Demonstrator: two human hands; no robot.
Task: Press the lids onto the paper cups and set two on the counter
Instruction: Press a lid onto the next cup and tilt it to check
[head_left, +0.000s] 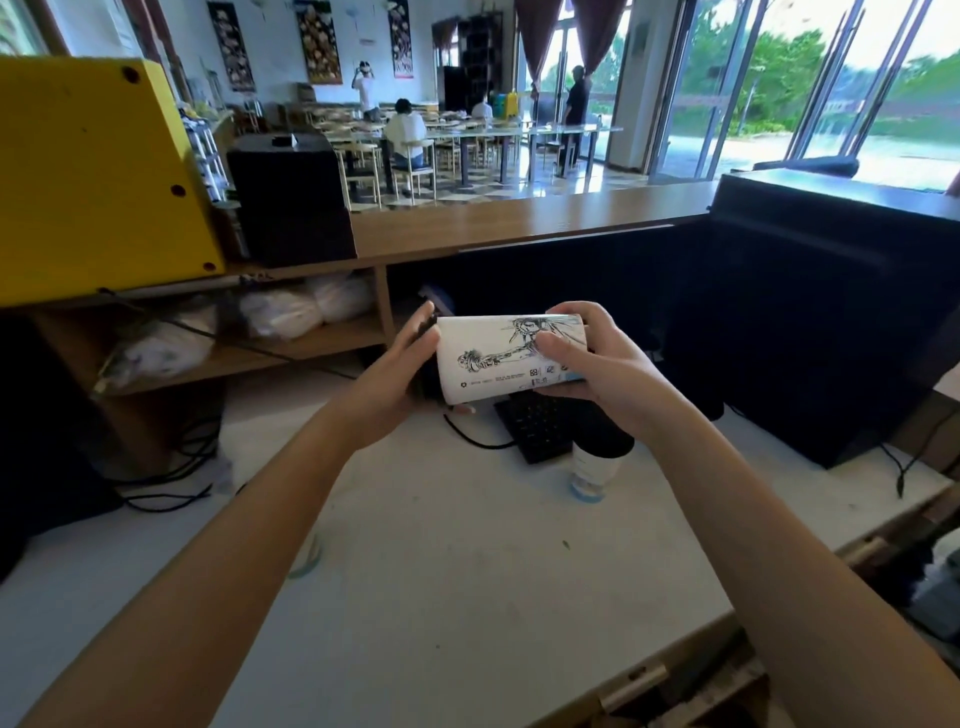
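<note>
A white paper cup (493, 358) with a black line drawing lies on its side in the air between both hands. My right hand (587, 358) wraps the cup's narrow end, thumb on the printed wall. My left hand (400, 369) presses a dark lid (428, 364) against the cup's wide mouth; the lid is mostly hidden by the palm. A second white cup with a dark lid (597, 457) stands upright on the white worktop (441, 545), partly behind my right wrist.
A black keyboard (535, 426) with its cable lies on the worktop under the cup. A raised wooden counter (519, 218) runs behind, with a yellow machine (98, 176) and a black box (291, 197) at left, black equipment (831, 312) at right.
</note>
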